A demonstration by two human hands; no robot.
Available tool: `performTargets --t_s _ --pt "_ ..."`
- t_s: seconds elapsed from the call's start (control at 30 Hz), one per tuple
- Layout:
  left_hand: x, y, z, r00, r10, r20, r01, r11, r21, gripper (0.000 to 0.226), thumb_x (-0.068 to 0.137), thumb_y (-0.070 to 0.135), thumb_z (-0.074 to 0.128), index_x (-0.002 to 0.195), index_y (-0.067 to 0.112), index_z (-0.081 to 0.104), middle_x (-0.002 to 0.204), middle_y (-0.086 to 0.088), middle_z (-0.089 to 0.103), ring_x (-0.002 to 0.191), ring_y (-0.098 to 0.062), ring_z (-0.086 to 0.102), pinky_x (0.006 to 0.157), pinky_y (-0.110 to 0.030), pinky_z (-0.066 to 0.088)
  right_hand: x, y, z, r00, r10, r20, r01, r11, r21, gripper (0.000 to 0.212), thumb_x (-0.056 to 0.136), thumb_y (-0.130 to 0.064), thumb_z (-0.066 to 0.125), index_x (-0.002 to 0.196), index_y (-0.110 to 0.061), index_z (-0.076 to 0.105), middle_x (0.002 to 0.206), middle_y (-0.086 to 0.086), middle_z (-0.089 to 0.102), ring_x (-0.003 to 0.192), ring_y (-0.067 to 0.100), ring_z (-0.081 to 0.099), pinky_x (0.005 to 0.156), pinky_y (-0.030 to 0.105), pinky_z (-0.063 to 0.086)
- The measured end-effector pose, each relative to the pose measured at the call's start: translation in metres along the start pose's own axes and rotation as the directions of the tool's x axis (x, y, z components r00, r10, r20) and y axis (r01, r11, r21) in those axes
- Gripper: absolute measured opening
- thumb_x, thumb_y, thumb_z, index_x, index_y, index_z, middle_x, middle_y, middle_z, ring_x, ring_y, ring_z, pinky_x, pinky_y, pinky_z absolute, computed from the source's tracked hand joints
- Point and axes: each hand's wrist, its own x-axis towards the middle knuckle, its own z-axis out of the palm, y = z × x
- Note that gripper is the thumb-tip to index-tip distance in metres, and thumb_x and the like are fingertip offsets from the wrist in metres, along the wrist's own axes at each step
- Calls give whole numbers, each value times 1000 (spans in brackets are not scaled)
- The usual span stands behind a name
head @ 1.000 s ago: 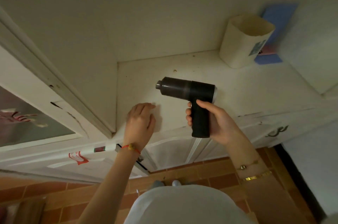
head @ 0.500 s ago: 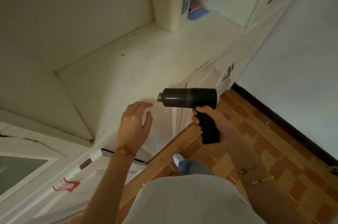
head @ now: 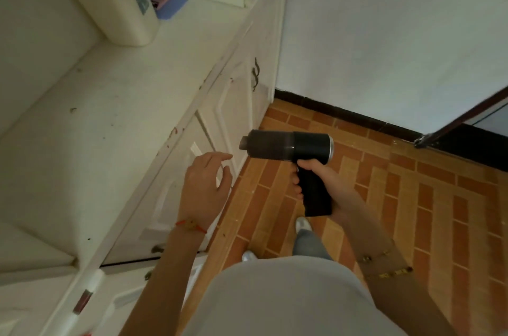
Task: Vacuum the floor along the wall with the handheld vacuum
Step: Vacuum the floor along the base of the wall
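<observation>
A black handheld vacuum (head: 288,144) hangs in the air above the brick-patterned floor (head: 412,198), its nozzle pointing left toward the white cabinet. My right hand (head: 324,184) is wrapped around its pistol grip. My left hand (head: 204,187) hovers empty in front of the cabinet doors, fingers loosely spread, a little left of the nozzle. The white wall (head: 384,33) meets the floor at a black baseboard (head: 343,113) ahead.
A white cabinet (head: 225,121) with a countertop (head: 110,116) runs along the left; a cream bin (head: 115,3) and blue items stand on it. A dark door edge (head: 461,118) juts in at the right. My feet (head: 302,225) stand on the floor below.
The view has swung right from the countertop toward the floor and wall. Both hands moved off the counter, the vacuum now over the floor; the left hand no longer rests on the surface.
</observation>
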Motion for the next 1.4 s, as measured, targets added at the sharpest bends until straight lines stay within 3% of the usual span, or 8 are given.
performTargets --t_s 0.17,0.37,0.57,0.83,0.93,1.07,1.17,1.4 --pt "29 50 28 996 76 50 -75 997 -32 47 97 42 36 116 14 67 115 -6 69 109 -22 62 101 -41 48 -12 -16 -46 997 -41 -72 47 996 72 18 83 -28 64 89 -11 60 73 3 59 61 14 55 58 24 48" --pt "77 107 77 983 147 107 -141 988 -61 36 98 36 39 116 18 65 114 -1 66 107 -16 58 97 -40 50 -24 -58 -115 988 -66 -141 84 988 130 21 80 -27 65 91 -10 59 72 3 60 61 13 56 56 22 50" --pt "118 174 132 980 184 74 -183 983 -30 26 97 23 49 113 14 67 112 -5 68 105 -20 61 94 -29 41 -29 -107 -193 978 -102 -185 118 990 80 16 85 -26 64 89 -11 61 73 2 61 61 13 57 58 24 50" --pt "157 225 182 981 191 -27 -193 978 -78 18 95 19 56 106 14 69 105 -6 71 96 -18 64 90 -33 51 -9 -156 -258 978 -89 -191 106 991 79 13 89 -22 59 84 -10 59 70 3 58 59 13 54 56 24 47" --pt "177 238 190 982 185 -24 -187 980 -73 28 95 26 52 103 7 71 103 -11 72 95 -25 67 87 -45 55 10 -171 -272 980 -78 -182 93 993 75 13 88 -22 60 84 -10 60 70 3 58 59 13 54 55 24 48" --pt "214 236 199 990 134 52 -130 989 -78 34 96 34 47 112 13 68 112 -5 69 104 -20 62 92 -46 52 43 -192 -286 983 -60 -172 72 996 61 13 87 -24 62 84 -11 61 71 2 60 61 13 56 58 25 49" --pt "247 233 210 988 152 29 -149 986 -73 43 97 43 44 108 10 69 108 -8 71 101 -21 64 92 -42 51 73 -214 -293 982 -57 -178 68 996 60 14 87 -25 62 86 -11 61 72 3 60 62 13 55 58 25 49" --pt "348 216 229 992 75 102 -73 997 -21 29 98 31 47 114 15 65 115 -5 68 106 -21 60 99 -39 45 144 -284 -297 985 -56 -166 64 997 45 15 89 -25 61 83 -12 60 69 2 59 59 12 55 55 23 49"
